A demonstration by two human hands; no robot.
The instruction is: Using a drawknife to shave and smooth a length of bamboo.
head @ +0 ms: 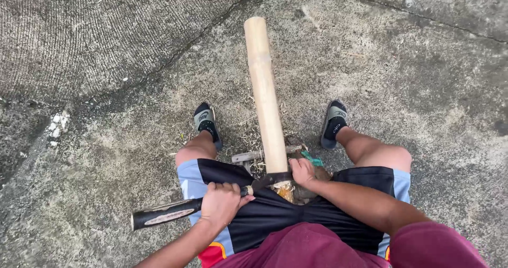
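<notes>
A pale bamboo pole [264, 93] stretches away from me across the concrete, its near end between my knees. My left hand [222, 202] is shut on the dark handle [166, 213] of a large knife. The blade [270, 180] lies across the pole's near end. My right hand [302, 171] presses on that end of the pole beside the blade. Pale shavings [284, 191] lie under the cut end.
My feet in dark slides [206, 121] [333, 121] flank the pole. A small wood stick [248, 156] and a green item [313, 160] lie near the pole's base. Rough cracked concrete [413, 61] surrounds everything.
</notes>
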